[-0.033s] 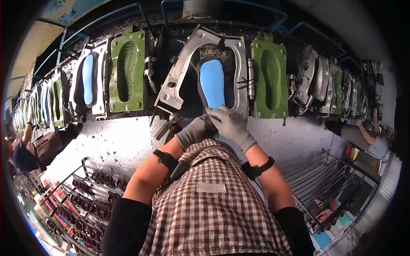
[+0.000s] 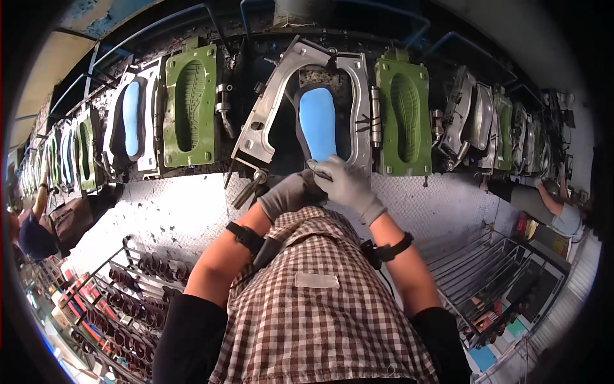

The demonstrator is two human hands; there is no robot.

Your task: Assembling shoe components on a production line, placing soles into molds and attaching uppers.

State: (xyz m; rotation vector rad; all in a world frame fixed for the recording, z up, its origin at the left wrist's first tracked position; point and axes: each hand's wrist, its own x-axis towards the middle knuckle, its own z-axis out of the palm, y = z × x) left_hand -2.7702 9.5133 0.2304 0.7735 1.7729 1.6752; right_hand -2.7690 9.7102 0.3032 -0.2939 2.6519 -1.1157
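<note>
both gloved hands: right hand (image 2: 345,185) pinching blue sole's (image 2: 318,123) lower edge; left hand (image 2: 288,194) curled beside, grip unclear.

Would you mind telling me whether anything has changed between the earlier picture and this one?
Nothing has visibly changed. Both gloved hands, the left hand and the right hand, remain together at the lower end of the blue sole in the open metal mould, and the green mould plates alongside are as they were.
</note>
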